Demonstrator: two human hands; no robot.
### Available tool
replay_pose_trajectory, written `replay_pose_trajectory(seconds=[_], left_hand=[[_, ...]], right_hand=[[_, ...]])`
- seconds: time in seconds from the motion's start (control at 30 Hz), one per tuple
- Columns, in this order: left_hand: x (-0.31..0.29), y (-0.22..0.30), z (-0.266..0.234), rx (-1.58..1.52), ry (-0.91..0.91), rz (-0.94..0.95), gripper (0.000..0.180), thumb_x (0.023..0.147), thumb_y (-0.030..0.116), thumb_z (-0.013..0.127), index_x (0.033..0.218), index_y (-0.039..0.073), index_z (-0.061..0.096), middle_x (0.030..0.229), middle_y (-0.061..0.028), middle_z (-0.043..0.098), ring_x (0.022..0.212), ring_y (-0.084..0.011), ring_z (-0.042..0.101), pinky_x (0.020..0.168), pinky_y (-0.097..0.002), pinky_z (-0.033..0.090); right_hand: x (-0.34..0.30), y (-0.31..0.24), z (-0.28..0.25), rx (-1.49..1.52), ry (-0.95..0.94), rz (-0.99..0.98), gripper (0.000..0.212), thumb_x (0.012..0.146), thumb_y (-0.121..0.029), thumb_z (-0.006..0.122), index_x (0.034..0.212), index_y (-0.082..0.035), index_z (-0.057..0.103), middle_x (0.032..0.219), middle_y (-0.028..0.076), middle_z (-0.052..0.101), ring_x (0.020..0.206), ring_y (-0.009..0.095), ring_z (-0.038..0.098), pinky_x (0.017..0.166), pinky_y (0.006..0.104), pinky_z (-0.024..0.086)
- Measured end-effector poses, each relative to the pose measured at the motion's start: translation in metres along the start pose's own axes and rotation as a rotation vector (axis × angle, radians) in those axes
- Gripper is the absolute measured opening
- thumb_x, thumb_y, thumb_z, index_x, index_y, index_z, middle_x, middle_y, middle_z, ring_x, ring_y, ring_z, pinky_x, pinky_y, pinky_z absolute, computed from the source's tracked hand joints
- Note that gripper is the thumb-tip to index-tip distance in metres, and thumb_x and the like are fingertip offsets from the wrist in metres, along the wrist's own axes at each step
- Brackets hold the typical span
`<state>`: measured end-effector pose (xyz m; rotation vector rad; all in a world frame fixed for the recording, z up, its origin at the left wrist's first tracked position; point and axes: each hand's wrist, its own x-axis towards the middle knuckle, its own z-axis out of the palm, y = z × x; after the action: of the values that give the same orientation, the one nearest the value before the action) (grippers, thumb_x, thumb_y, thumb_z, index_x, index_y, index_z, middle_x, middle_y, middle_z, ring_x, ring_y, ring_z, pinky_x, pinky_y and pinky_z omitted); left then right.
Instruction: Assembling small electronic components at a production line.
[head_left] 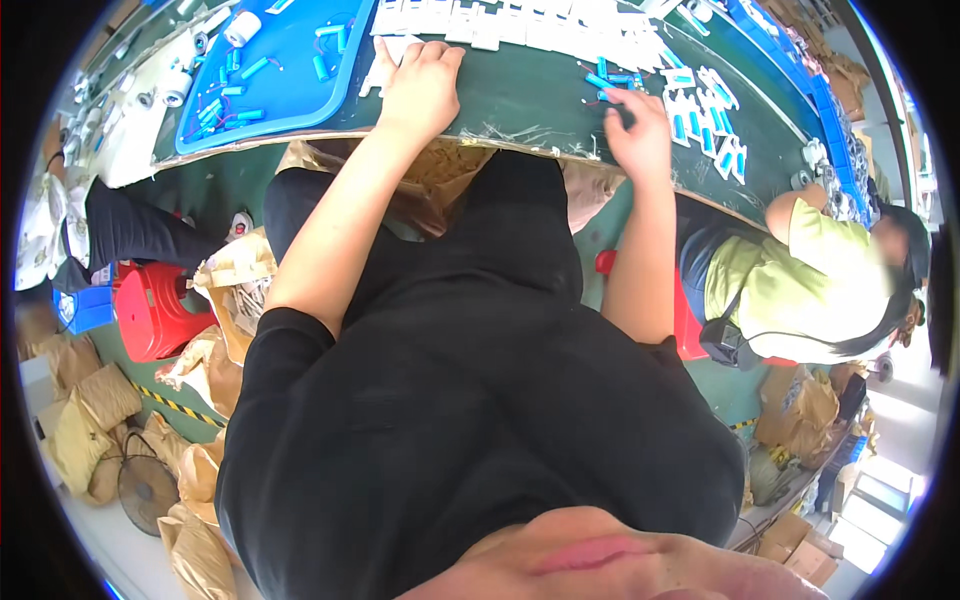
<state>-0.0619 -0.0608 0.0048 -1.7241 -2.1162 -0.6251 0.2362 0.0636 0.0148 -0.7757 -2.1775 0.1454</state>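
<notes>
My left hand (420,92) rests at the table's front, its thumb and fingers closed on a small white plastic part (384,66), which the hand partly covers. To the right, my right hand (642,135) reaches over a small group of blue cylindrical battery cells (620,80) with thin wires. Its index fingertip is at the nearest cell, and the thumb stands apart from it. Beyond my hands lie rows of white plastic parts (485,30). Right of my right hand, several white parts with blue cells in them (708,115) are spread out.
A blue tray (352,85) with loose blue cells and a white roll stands left on the green table (520,90). Blue bins (830,110) line the far right. A person in a light green top (800,285) sits to the right, another person's leg (150,235) shows left.
</notes>
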Motion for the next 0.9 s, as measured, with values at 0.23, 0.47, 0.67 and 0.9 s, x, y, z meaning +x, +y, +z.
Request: replay_pose_trajectory(seconds=[0.23,0.47,0.67,0.9], left_hand=[[0.005,-0.001,-0.029,-0.503,-0.197,0.437,0.045,0.081,-0.008,0.058,0.122,0.008,0.069,0.122,-0.01,0.069,0.122,-0.0308,0.061,0.108,-0.0392,0.047],[0.006,-0.008,-0.013,0.052,-0.111,0.291,0.059,0.085,-0.003,0.061,0.14,0.016,0.061,0.132,-0.0034,0.066,0.132,-0.0254,0.057,0.117,-0.0653,0.031],[0.017,0.012,-0.027,-0.665,0.136,0.508,0.041,0.096,0.001,0.058,0.136,0.007,0.058,0.125,-0.0129,0.066,0.121,-0.0308,0.063,0.103,-0.0415,0.048],[-0.002,0.045,-0.016,-0.904,-0.205,-0.219,0.057,0.102,0.015,0.054,0.145,-0.012,0.03,0.119,-0.0252,0.069,0.099,-0.0289,0.073,0.091,-0.0384,0.057]], right_hand=[[-0.01,0.001,0.02,-0.096,0.124,0.001,0.023,0.077,-0.012,0.068,0.098,-0.011,0.078,0.098,0.007,0.07,0.097,0.033,0.063,0.088,0.0437,0.052],[-0.009,-0.008,0.022,-0.327,0.086,0.164,0.026,0.081,-0.025,0.074,0.104,-0.013,0.078,0.106,0.004,0.073,0.102,0.029,0.06,0.09,0.0449,0.045],[-0.014,-0.003,0.016,-0.069,0.074,0.07,0.025,0.08,-0.017,0.08,0.103,-0.011,0.078,0.078,0.002,0.068,0.071,0.021,0.061,0.073,0.0369,0.05],[-0.014,-0.009,0.013,0.106,-0.004,0.131,0.027,0.081,-0.019,0.076,0.106,-0.01,0.077,0.077,0.001,0.067,0.07,0.022,0.063,0.074,0.0371,0.046]])
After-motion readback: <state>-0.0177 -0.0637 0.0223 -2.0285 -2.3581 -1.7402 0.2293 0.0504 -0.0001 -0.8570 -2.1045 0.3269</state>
